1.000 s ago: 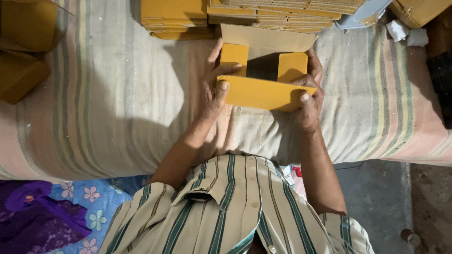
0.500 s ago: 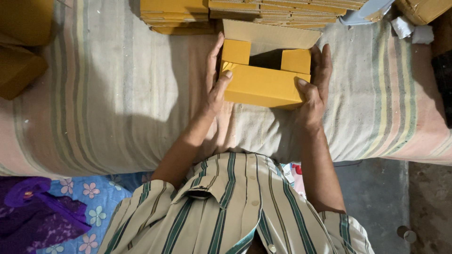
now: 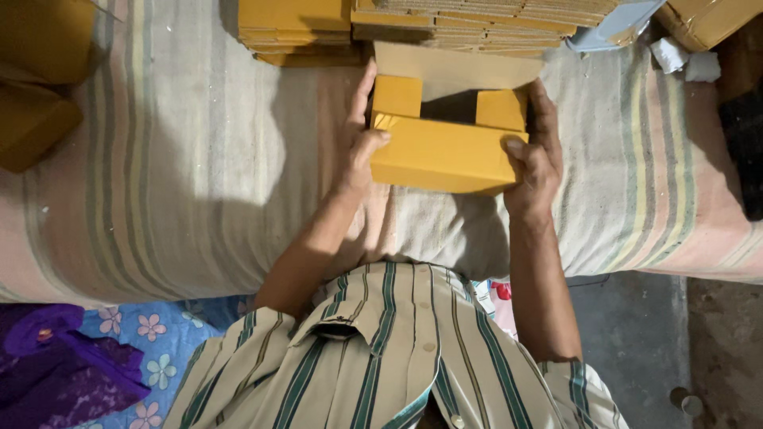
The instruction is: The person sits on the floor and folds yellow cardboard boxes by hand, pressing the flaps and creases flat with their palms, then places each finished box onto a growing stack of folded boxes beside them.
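Note:
A yellow cardboard box (image 3: pixel 445 151) rests on a striped cloth-covered surface (image 3: pixel 199 175), partly folded, its brown inner flap raised at the far side. My left hand (image 3: pixel 359 143) grips the box's left end, thumb pressing on the near flap. My right hand (image 3: pixel 536 155) grips the right end, thumb on the same flap. Two short side flaps stand up behind the near one, with a dark opening between them.
Stacks of flat yellow cardboard blanks (image 3: pixel 413 24) lie just beyond the box. Folded yellow boxes (image 3: pixel 36 87) sit at the far left. More boxes (image 3: pixel 707 20) and crumpled paper are at the top right. Purple and floral cloth (image 3: pixel 71 365) lies on the floor.
The near flap has been folded down further over the box while both hands kept their grip on its ends. The box sits slightly lower in view.

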A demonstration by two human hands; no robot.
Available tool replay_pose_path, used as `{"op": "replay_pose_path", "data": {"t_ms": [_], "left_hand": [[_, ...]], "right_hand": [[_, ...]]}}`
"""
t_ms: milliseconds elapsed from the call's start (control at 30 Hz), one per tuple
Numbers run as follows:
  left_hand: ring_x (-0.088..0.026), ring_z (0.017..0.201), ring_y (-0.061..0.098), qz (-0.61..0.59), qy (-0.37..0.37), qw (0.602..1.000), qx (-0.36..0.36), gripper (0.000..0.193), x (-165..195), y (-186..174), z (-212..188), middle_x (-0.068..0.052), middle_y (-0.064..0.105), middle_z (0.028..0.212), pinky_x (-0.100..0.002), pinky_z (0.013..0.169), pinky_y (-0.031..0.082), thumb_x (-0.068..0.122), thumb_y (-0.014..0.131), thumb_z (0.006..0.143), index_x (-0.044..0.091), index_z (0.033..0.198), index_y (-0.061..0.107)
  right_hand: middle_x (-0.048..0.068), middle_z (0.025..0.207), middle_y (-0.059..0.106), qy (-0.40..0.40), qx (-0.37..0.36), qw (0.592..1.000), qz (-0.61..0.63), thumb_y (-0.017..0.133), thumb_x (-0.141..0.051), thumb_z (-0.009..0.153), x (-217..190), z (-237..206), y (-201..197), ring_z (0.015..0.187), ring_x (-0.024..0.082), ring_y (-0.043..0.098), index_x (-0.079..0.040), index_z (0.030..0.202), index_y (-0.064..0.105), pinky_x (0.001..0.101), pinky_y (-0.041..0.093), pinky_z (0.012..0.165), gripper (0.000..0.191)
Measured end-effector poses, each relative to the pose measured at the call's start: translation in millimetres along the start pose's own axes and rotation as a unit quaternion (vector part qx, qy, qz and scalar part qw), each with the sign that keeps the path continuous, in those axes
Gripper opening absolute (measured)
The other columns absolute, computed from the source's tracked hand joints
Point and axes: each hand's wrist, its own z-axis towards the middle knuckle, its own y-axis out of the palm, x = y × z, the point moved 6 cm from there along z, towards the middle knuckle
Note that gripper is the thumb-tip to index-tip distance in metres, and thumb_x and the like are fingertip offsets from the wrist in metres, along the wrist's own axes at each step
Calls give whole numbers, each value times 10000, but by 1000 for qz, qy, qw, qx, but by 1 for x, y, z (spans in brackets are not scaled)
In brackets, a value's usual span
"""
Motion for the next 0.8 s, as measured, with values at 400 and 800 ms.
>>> {"op": "replay_pose_path", "data": {"t_ms": [400,800], "left_hand": [[-255,1471,438,85,28,996,-24,913,5,1,-25,-125,390,1580,-418,1298,333,196,631,904,91,1709,214],[-243,1464,414,231,113,966,-30,411,-6,-12,-23,-134,456,1489,-398,1276,318,202,644,917,99,1312,602]], "right_hand": [[127,1602,403,-3,-20,999,-46,508,23,854,-8,-21,0,1550,241,366,-22,1693,272,382,291,1336,873],[115,1473,477,-36,1,998,-47,477,-74,899,7,-18,-16,1389,233,439,-40,1283,536,400,313,1276,390]]}}
